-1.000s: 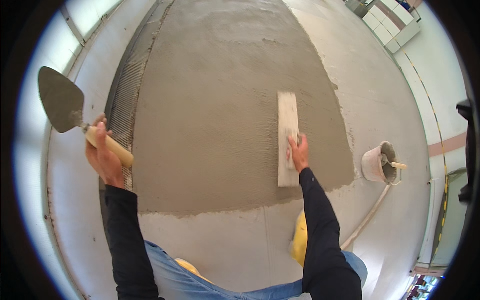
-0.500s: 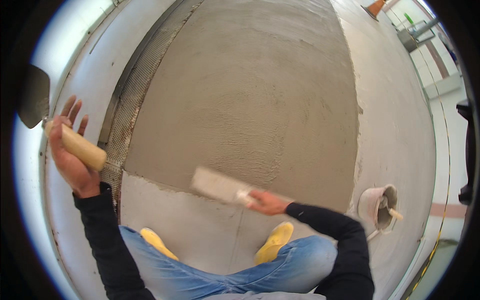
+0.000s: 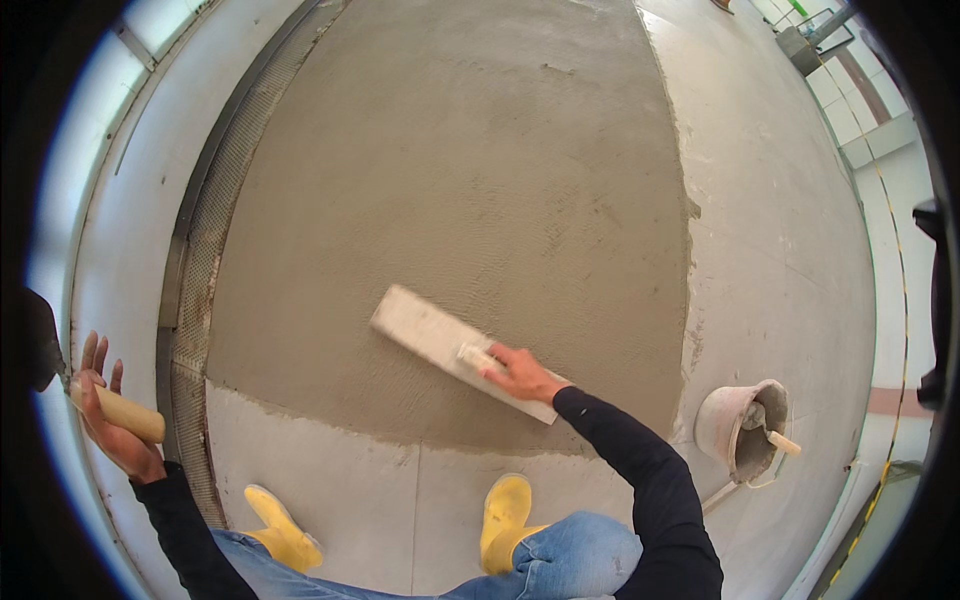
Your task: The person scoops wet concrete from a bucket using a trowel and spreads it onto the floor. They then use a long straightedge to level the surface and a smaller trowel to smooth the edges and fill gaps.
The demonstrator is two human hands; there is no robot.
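Fresh grey mortar (image 3: 450, 190) covers a broad patch of floor in front of me, with fine ripples near its middle. On its near part lies a long rectangular plastering float (image 3: 425, 328), set at a slant. My right hand (image 3: 525, 378) is closed around the float's pale handle. Off to the left, away from the mortar, my left hand (image 3: 122, 448) holds a trowel (image 3: 125, 411) by its wooden handle, the thumb hooked over it and the fingers stretched out. The trowel's dark blade runs into the shadowed picture rim.
A mortar-smeared bucket (image 3: 718, 428) stands on the right, a wooden-handled tool (image 3: 783, 443) in it. Perforated metal strip (image 3: 205, 260) borders the mortar's left side. My yellow boots (image 3: 505, 515) stand on pale floor (image 3: 320, 455) below its near edge. A yellow-and-black cord (image 3: 890, 215) hangs at right.
My right hand and the float have moved farther onto the mortar, the float now tilted more steeply. My left hand with the trowel sits lower and farther left. The whole view has shifted.
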